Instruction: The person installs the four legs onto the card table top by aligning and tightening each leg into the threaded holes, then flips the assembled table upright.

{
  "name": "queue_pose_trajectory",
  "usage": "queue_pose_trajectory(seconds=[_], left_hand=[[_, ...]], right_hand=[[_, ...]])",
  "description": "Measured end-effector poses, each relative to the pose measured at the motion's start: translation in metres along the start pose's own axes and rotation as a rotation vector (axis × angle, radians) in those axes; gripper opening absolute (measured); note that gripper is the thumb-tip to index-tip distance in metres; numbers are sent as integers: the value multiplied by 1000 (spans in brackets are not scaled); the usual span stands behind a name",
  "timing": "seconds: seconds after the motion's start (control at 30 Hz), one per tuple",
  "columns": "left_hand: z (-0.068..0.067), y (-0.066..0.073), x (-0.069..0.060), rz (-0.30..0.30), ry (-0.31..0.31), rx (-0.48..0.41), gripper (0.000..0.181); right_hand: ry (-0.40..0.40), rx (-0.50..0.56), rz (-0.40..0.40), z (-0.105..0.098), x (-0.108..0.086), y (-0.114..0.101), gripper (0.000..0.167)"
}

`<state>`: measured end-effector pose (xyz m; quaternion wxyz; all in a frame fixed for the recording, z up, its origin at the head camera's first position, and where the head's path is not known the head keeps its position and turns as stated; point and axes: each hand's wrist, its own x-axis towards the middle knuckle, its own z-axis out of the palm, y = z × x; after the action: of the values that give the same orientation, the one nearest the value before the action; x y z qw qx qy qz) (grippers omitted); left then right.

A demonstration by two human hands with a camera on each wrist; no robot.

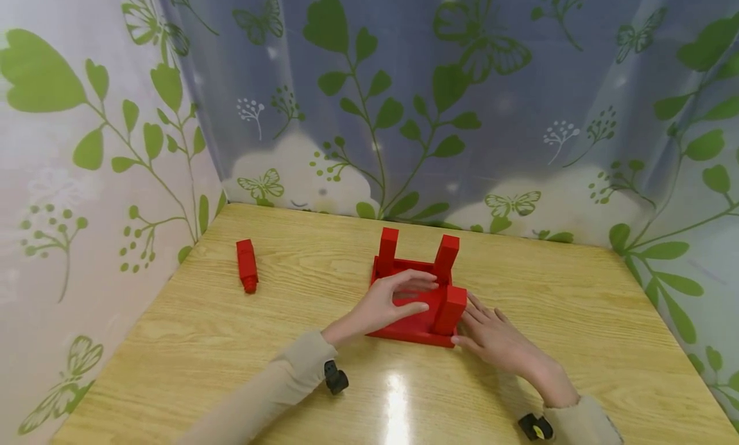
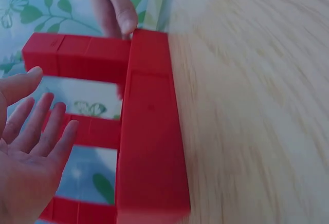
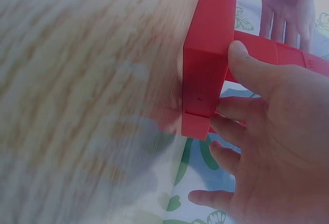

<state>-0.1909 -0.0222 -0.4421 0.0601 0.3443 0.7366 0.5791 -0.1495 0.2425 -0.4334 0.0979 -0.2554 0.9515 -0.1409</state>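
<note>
A red toy stool or small table lies upside down, its shallow red base [image 1: 401, 334] flat on the wooden table and three square red legs standing up from its corners. One is the near right leg [image 1: 450, 310]. My left hand [image 1: 381, 307] hovers above the base's left part, fingers spread and holding nothing; the left wrist view shows its open palm beside the legs. At the right side, my right hand [image 1: 502, 339] rests with fingers extended along the base's edge. Its thumb [image 3: 241, 59] touches the near right corner, by the leg's foot.
A loose red leg [image 1: 246, 265] with a narrower threaded-looking end lies on the wooden table [image 1: 300, 252], well left of the base. Patterned curtains [image 1: 398, 111] hang behind the table and along both sides. A dark camera is strapped on each wrist.
</note>
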Motion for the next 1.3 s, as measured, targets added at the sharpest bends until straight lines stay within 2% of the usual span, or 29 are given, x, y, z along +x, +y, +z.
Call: queue_pose_trajectory(seconds=[0.17, 0.27, 0.4, 0.63, 0.73, 0.87, 1.07, 1.17, 1.3], left_hand=[[-22, -2, -13, -14, 56, 12, 50], [-40, -5, -22, -37, 111, 24, 49], [-65, -9, -33, -61, 203, 52, 48], [-114, -15, -56, -70, 345, 144, 47], [-136, -18, -67, -95, 410, 180, 48], [-167, -23, -80, -166, 506, 278, 49], [-206, -33, -98, -246, 620, 490, 48], [-219, -37, -106, -297, 653, 567, 49], [-228, -41, -114, -411, 649, 636, 58]], right_hand=[[-2, -2, 4, 1, 0, 1, 72], [3, -5, -4, 1, 0, 1, 71], [6, -7, -6, 1, 0, 0, 71], [8, -5, -9, 1, -1, 1, 71], [13, -8, -12, 1, 0, 1, 71], [12, -3, -13, 1, 0, 1, 72], [9, -3, -14, 0, -1, 2, 72], [8, -1, -12, 0, -1, 1, 71], [9, -6, -14, 0, -1, 1, 70]])
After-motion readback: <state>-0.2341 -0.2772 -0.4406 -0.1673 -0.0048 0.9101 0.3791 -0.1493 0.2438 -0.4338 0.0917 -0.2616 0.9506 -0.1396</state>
